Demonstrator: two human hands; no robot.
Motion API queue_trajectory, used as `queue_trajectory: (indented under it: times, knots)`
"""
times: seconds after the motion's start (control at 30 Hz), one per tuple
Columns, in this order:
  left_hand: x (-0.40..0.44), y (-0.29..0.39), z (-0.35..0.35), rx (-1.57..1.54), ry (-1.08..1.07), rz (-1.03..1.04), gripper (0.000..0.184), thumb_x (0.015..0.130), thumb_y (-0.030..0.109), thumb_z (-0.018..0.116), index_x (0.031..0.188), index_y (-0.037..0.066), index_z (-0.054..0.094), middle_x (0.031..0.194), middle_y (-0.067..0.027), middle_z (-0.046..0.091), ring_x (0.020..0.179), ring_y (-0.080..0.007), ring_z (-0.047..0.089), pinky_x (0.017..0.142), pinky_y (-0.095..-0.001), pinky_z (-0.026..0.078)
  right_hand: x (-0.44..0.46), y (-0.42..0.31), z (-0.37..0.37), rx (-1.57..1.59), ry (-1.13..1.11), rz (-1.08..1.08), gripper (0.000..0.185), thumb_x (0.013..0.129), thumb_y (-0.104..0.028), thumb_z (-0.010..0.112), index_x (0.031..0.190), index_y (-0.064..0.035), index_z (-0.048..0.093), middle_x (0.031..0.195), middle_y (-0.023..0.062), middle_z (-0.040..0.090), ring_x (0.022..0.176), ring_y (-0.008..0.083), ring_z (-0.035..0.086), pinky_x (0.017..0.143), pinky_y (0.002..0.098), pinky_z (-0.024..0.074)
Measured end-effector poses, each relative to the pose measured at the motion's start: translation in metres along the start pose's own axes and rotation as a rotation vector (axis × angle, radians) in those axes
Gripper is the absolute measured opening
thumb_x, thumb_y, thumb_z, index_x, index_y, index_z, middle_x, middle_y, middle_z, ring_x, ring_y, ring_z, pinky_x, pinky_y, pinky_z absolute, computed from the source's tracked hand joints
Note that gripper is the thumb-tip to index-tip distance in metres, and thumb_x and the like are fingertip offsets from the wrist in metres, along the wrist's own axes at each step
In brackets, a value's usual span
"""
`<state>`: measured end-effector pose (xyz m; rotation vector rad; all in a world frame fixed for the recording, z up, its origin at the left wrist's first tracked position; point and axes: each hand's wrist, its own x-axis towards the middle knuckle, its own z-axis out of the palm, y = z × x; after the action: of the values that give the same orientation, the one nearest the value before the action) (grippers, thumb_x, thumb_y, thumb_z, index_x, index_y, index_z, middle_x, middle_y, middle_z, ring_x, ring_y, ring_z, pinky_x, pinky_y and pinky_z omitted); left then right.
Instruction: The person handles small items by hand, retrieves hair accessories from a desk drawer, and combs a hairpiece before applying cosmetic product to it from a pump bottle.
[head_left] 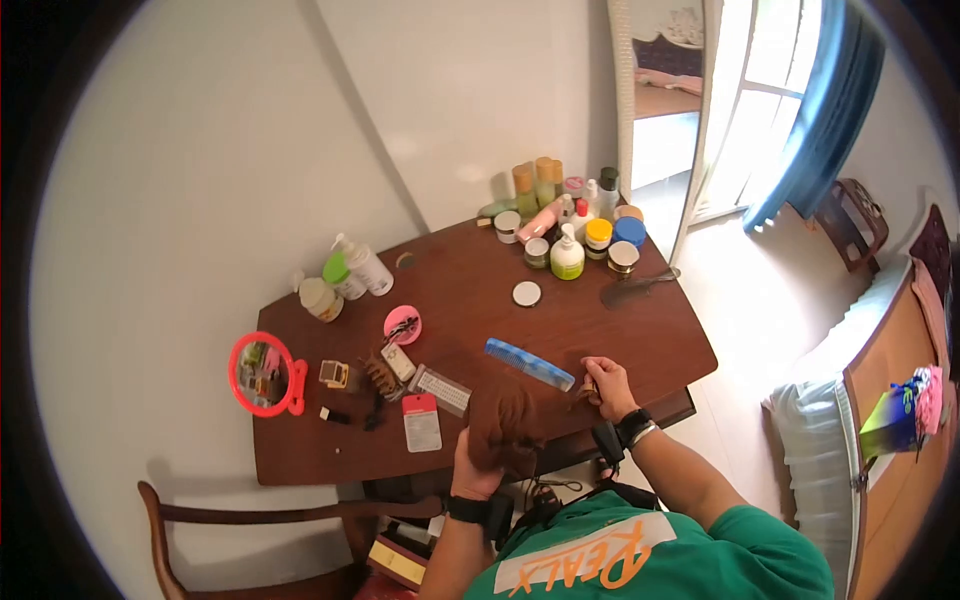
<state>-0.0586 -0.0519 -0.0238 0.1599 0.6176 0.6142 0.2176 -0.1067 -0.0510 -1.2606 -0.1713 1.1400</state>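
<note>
My left hand (473, 472) is wrapped around a bundle of reddish-brown hair (503, 428) at the table's front edge; the hair covers most of its fingers. My right hand (612, 386), to the right, has thumb and fingers pinched together over the table. A small brownish thing (589, 391) shows at its fingertips, too small to name. Between the two hands lies a blue comb (530, 364), flat on the wood and apart from both. Left of the hair are a clear packet (441, 389) and a red-and-white card (421, 423).
The dark wooden table (455, 290) carries several bottles and jars at the back right, including a pump bottle (567, 256). A pink bowl (402, 324), a brown claw clip (381, 377) and a red-framed mirror (266, 374) sit left. A chair (290, 514) stands at the front left.
</note>
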Motion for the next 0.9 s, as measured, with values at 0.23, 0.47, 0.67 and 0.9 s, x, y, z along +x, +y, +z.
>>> queue_trajectory:
  times: [0.23,0.47,0.67,0.9]
  knots:
    - [-0.010,-0.002,0.021,0.069,-0.029,-0.040,0.045,0.094,0.040,0.041,0.122,0.007,0.055,0.119,-0.0106,0.056,0.108,-0.0290,0.055,0.091,-0.0467,0.047,0.007,0.012,-0.038,-0.003,0.405,-0.228,0.016,0.094,-0.019,0.054,0.101,-0.0055,0.061,0.064,0.0014,0.055,0.047,0.0096,0.049,0.038,0.0239,0.0364]
    - [-0.008,-0.019,0.060,0.201,-0.030,-0.056,0.039,0.097,0.032,0.041,0.121,0.003,0.053,0.112,-0.0119,0.061,0.102,-0.0248,0.059,0.088,-0.0401,0.048,0.000,0.019,-0.037,-1.205,0.512,-0.824,0.023,0.092,-0.019,0.057,0.109,-0.0046,0.061,0.100,0.0102,0.058,0.088,0.0205,0.058,0.074,0.0313,0.0474]
    - [0.013,-0.035,0.080,0.453,-0.065,0.010,0.037,0.098,0.030,0.047,0.125,0.005,0.046,0.114,-0.0071,0.057,0.101,-0.0178,0.058,0.083,-0.0336,0.050,-0.064,-0.018,0.003,-0.495,-0.153,-0.371,0.042,0.091,-0.020,0.058,0.129,-0.0046,0.048,0.123,0.0117,0.053,0.122,0.0238,0.044,0.100,0.0361,0.0354]
    - [0.038,-0.057,0.104,0.843,-0.206,-0.088,0.061,0.098,0.044,0.043,0.139,0.001,0.031,0.133,-0.0076,0.045,0.117,-0.0174,0.047,0.085,-0.0348,0.051,-0.082,-0.034,0.014,-0.152,-0.476,-0.333,0.064,0.092,-0.015,0.055,0.145,-0.0021,0.023,0.150,0.0135,0.027,0.138,0.0228,0.026,0.112,0.0336,0.0225]
